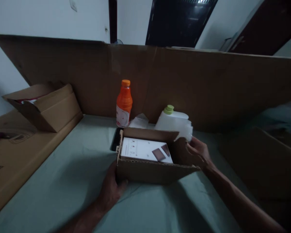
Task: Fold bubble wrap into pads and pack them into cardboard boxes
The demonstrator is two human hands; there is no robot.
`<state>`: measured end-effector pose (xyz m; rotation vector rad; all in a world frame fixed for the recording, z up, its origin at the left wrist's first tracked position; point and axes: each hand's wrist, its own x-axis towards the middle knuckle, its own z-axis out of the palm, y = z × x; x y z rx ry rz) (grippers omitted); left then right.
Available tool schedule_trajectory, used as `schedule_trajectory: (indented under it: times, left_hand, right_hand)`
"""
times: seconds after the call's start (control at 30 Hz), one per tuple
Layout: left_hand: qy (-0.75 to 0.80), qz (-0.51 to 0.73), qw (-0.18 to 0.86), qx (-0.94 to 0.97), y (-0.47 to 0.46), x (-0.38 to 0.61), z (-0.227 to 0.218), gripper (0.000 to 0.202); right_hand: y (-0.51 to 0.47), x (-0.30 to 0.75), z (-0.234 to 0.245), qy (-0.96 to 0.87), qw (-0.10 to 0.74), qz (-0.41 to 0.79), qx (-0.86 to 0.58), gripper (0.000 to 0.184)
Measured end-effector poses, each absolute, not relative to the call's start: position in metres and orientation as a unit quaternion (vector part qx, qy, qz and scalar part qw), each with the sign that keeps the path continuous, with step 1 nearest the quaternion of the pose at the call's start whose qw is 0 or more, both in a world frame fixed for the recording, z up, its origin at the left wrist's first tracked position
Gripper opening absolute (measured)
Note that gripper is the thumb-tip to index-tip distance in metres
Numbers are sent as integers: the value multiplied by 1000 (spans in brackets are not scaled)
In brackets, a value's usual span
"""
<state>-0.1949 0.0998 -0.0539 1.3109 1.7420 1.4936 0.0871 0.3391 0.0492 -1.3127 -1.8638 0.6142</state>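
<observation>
A small open cardboard box point(145, 173) sits in front of me, slightly tilted, with ragged upper edges. Inside it lies a white printed box point(142, 150) with dark square pictures on its face. My left hand point(113, 186) is closed around the cardboard box's lower left corner, its thumb against the front wall. Over the far right edge hangs a crumpled piece of translucent white wrap point(186, 132). My right hand point(200, 150) pinches this wrap beside the right flap; the flap partly hides its fingers.
An orange bottle point(124, 100) and a white jug with a green cap point(169, 110) stand behind the box. A dark phone point(116, 139) lies at its left. Another open carton point(58, 108) rests on a large flat carton point(19, 155). A tall cardboard wall point(208, 87) borders the back.
</observation>
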Motion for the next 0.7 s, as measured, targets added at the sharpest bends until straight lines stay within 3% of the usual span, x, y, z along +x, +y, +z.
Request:
schedule_trajectory:
  times: [0.13,0.27,0.33,0.4,0.53,0.7]
  left_hand:
    - [660,534,244,469,98,-199,-52,59]
    - [667,519,246,474,97,-202,-47,60]
    - [672,504,241,486,95,-203,-43,60]
    - [677,490,225,500,94,-204,-38,61]
    - [717,440,196,504,97,-204,-30,60]
    - [758,347,211,510,116,-200,-7,49]
  right_hand:
    - [261,176,27,-684,291,344,-574,56]
    - [203,213,39,-659,304,178,-665,67]
    - [189,204,51,-683,324,150,-637,62]
    - [186,181,55,-728,306,208,-577,58]
    - [199,121,34,-776,254,351,-458,68]
    - [233,75,5,-763,296,395,-417,62]
